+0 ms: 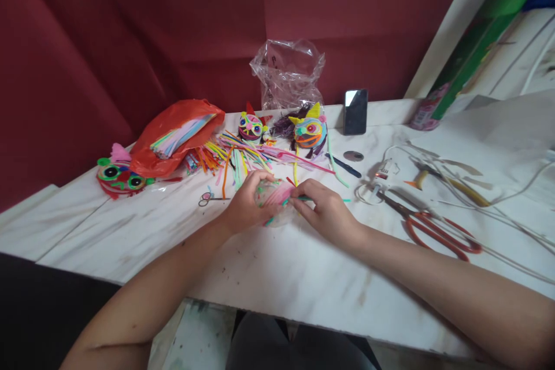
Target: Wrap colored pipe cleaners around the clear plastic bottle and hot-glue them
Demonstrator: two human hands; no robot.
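My left hand (246, 203) curls round a small clear ball (274, 198) wrapped with pink pipe cleaner, just above the white marble table (277, 277). My right hand (326, 209) is closed in a pinch on a green pipe cleaner (299, 199) that lies against the ball. A loose pile of coloured pipe cleaners (236, 156) lies just beyond my hands. Behind the pile stand two finished decorated balls, one pink-faced (252, 126) and one blue with yellow horns (309, 130).
An orange bag of coloured strips (173, 134) and a red and green decorated ball (119, 176) lie at the left. Red-handled scissors (433, 228), a glue gun (442, 180) with its cords, a phone (355, 111), a clear plastic bag (288, 74) and small scissors (208, 199) are also on the table.
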